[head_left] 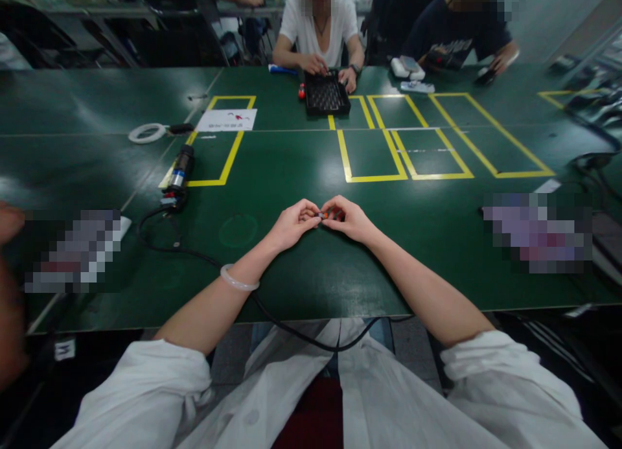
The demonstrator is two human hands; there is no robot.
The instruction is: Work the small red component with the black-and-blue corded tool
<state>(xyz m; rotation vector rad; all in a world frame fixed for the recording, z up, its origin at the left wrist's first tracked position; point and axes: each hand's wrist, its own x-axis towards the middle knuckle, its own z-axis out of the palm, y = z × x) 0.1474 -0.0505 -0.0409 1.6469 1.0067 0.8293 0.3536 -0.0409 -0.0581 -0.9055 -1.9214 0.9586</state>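
Both my hands meet over the green table (301, 267), fingertips nearly touching. My right hand (350, 219) is closed around a small orange-and-dark part (326, 215), most of it hidden by the fingers. The fingers of my left hand (297, 222) are pinched at the near end of that same part, where a greyish bit shows. Exactly what kind of part it is, I cannot make out. A pale bangle (238, 279) circles my left wrist.
Left of my hands stands a dark cylindrical tool (181, 167) with a black cable (204, 253) running under my left arm. Yellow tape outlines (374, 178) mark the table. A printed sheet (227, 120) and a white cable coil (146, 133) lie beyond. Opposite, a person handles a black tray (326, 109).
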